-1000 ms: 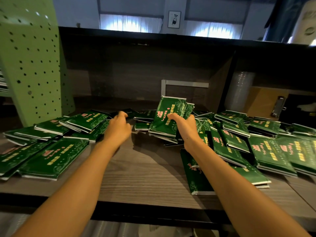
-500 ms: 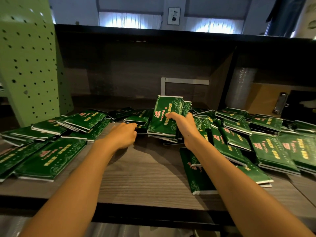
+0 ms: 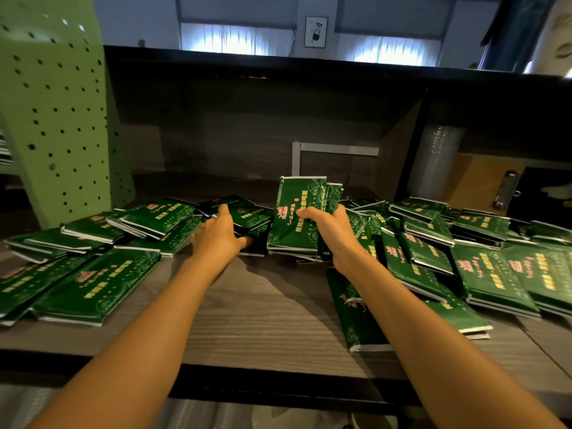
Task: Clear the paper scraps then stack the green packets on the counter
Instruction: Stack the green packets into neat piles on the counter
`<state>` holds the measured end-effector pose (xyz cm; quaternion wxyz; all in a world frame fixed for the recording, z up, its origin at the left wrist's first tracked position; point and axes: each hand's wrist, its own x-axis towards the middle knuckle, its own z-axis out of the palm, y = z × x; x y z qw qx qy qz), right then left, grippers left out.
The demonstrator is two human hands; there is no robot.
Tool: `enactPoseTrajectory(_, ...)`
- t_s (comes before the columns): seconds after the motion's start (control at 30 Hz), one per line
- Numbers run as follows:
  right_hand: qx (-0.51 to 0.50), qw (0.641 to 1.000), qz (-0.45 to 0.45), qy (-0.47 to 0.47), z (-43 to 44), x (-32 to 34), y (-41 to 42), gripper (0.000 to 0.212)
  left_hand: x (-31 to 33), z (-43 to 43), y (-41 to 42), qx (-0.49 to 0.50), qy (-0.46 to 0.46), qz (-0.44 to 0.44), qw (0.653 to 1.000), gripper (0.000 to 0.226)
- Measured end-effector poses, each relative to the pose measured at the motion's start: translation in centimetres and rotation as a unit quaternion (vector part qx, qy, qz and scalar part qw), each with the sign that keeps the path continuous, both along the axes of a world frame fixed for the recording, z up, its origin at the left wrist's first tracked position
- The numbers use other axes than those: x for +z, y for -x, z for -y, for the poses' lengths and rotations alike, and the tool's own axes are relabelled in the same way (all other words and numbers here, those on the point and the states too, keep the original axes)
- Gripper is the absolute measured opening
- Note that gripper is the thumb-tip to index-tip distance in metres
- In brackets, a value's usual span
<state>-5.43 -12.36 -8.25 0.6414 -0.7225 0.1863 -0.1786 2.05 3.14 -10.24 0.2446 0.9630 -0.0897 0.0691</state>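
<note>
Green packets (image 3: 93,283) being gathered: the left grip (image 3: 218,236) has just reached the next one.
A bundle (image 3: 297,212) stands on edge on the counter (image 3: 263,308), clamped in the right grip (image 3: 332,230), which has hardly moved over the last second. The left grip, a closed fist further out a second ago, has slid in beside the bundle and spread over a dark packet (image 3: 250,219). Its fingers are stretched on top and its thumb is at the near edge; whether it has pinched yet I cannot tell. No paper scraps show, so this looks like the stacking stage, with that packet likely next for the bundle. The rest lie scattered well outside both grips.
</note>
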Motion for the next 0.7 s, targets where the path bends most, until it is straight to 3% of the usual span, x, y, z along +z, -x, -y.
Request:
enactPoseTrajectory(0.1, -0.002, 1.0, -0.004, 0.002, 0.0, 0.0, -0.1, 0.094, 0.5, 0.0, -0.2, -0.006, 0.135, -0.055, 0.989, 0.09)
enactPoseTrajectory(0.2, -0.002, 1.0, -0.005, 0.003, 0.1, -0.1, -0.2, 0.094, 1.1, -0.5, -0.2, 0.005, 0.209, -0.089, 0.974, 0.087)
enactPoseTrajectory(0.33, -0.004, 1.0, -0.007, 0.002, 0.0, -0.1, -0.2, 0.095, 1.9, -1.0, 0.3, 0.063, 0.292, -0.006, 0.954, 0.057)
enactPoseTrajectory(0.57, -0.012, 1.0, -0.014, 0.017, 0.0, -0.2, 0.0, 0.096, 2.3, -1.0, 1.2, 0.107, 0.383, 0.208, 0.894, 0.027)
enactPoseTrajectory(0.63, -0.007, 1.0, -0.013, 0.022, 0.0, -0.3, -0.1, 0.096, 2.5, -1.0, 1.4, 0.123, 0.448, 0.201, 0.863, 0.025)
enactPoseTrajectory(0.7, -0.006, 1.0, -0.013, 0.019, 0.0, -0.2, -0.2, 0.097, 2.8, -0.9, 1.4, 0.106, 0.546, 0.14, 0.82, 0.024)
